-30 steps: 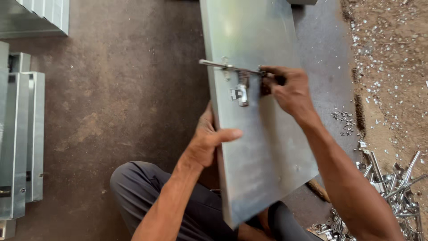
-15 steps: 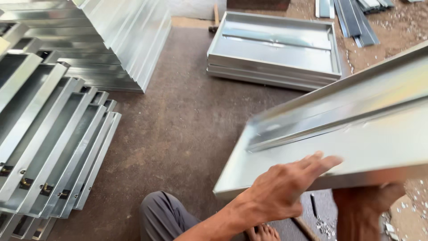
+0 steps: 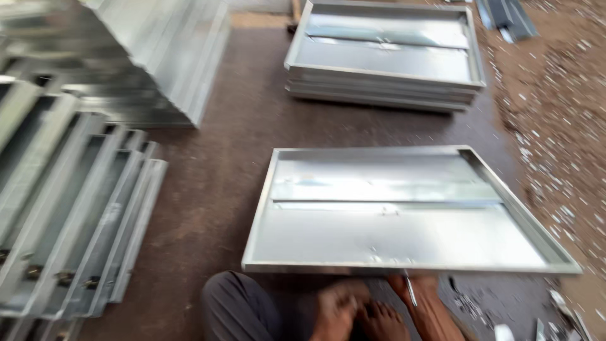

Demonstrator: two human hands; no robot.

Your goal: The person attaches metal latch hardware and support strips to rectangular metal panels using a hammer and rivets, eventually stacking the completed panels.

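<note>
Dark brown floor (image 3: pixel 240 132) in soft daylight, with metal scraps littering sandy ground (image 3: pixel 555 95) at right

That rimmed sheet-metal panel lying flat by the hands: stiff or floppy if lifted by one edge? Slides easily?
The metal panel probably stays fairly stiff: it has folded-up rims and a rib across its middle. It looks thin-gauge, so likely light for its area, though awkward because it is wide. Lying flat on the smooth brown floor, it would probably slide rather than tip. The right hand is at its near rim.
</note>
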